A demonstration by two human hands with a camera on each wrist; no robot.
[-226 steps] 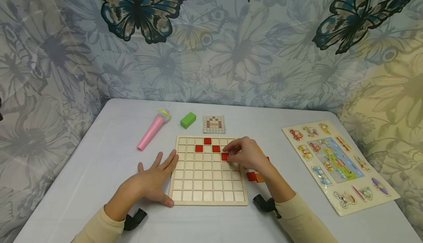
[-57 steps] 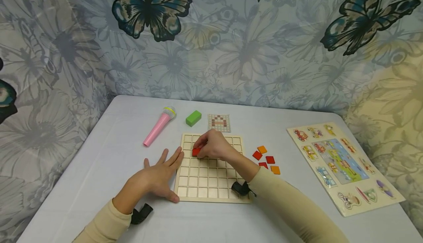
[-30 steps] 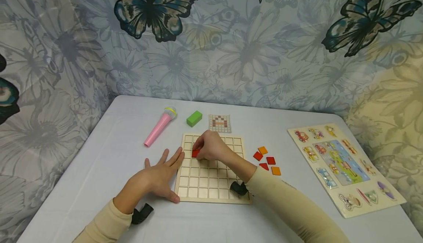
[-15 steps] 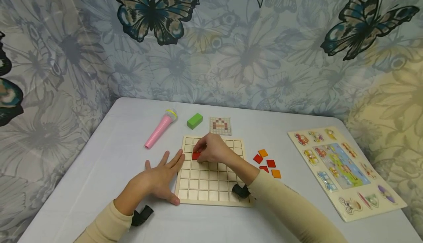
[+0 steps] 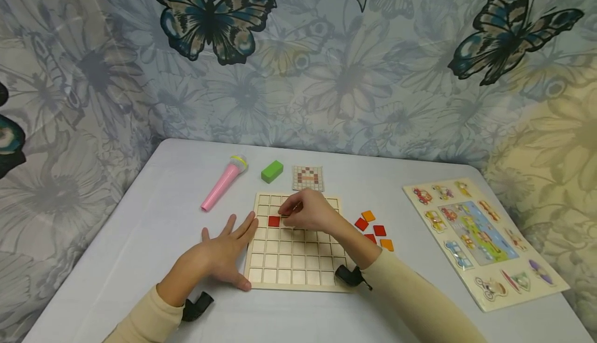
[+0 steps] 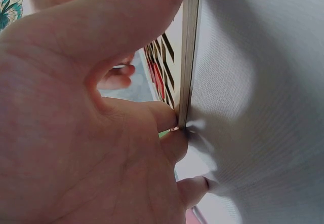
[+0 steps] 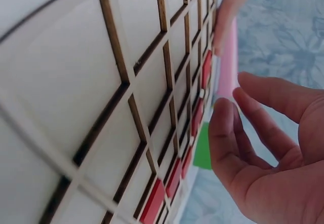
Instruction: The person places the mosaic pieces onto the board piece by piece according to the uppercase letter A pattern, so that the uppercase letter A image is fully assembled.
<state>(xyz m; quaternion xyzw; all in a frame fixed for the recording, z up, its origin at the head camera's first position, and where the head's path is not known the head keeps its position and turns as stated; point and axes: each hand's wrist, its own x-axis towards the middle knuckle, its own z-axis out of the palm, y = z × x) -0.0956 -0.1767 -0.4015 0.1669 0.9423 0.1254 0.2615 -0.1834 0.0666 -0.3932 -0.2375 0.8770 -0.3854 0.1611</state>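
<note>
A pale wooden grid board lies on the white table. My left hand rests at its left edge, fingers spread, with fingertips and thumb against the rim; the left wrist view shows the fingers along the board's side. A red square tile sits in a cell near the left, in the third row. Just right of it hovers my right hand, thumb and fingers apart and nothing between them. In the right wrist view several red tiles sit in the grid; the head view hides the others behind the right hand.
Loose red and orange tiles lie right of the board. Behind it are a small pattern card, a green block and a pink toy microphone. A picture puzzle board lies at the far right of the table.
My right hand went from the board's right side to its left with a red tile. It has now let go and drawn slightly right, leaving the tile in a cell. The left hand stays put.
</note>
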